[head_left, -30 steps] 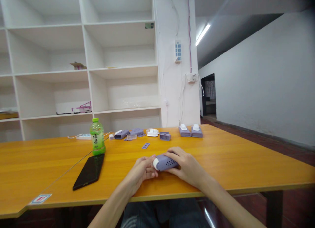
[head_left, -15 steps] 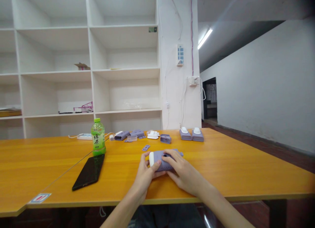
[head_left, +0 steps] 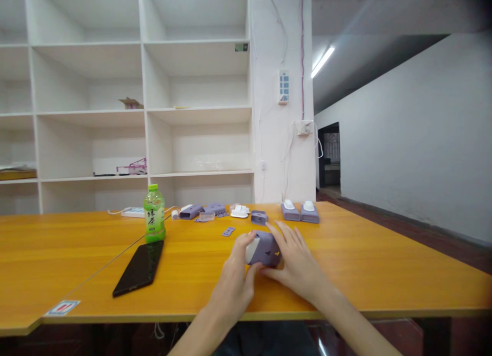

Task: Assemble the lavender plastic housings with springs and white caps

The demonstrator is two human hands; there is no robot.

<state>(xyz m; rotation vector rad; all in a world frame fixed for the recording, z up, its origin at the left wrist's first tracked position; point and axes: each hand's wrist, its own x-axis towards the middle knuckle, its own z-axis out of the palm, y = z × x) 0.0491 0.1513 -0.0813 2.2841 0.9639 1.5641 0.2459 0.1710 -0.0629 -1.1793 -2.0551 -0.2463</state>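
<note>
Over the table's near middle I hold a purple plastic casing (head_left: 266,249) with a white end piece (head_left: 251,251) on its left. My left hand (head_left: 235,274) is closed on the white end, thumb below and fingers on top. My right hand (head_left: 298,264) grips the casing's right end, fingers over the far side and thumb underneath. Small cut-outs show in the casing's face. Just beyond lies a flat purple plate with holes (head_left: 228,232). An open purple casing (head_left: 259,217) stands farther back.
At the back are white plastic parts (head_left: 240,211), other purple casings (head_left: 191,211) and two purple units with white tops (head_left: 309,212). To the left are a green tea bottle (head_left: 154,215), a black phone (head_left: 139,269) and a power strip (head_left: 133,212). White shelves (head_left: 198,110) stand behind.
The casing has turned and shifted slightly right, its white end now tilted. My left hand has moved right and wraps that end; my right hand has slid towards the casing's right end.
</note>
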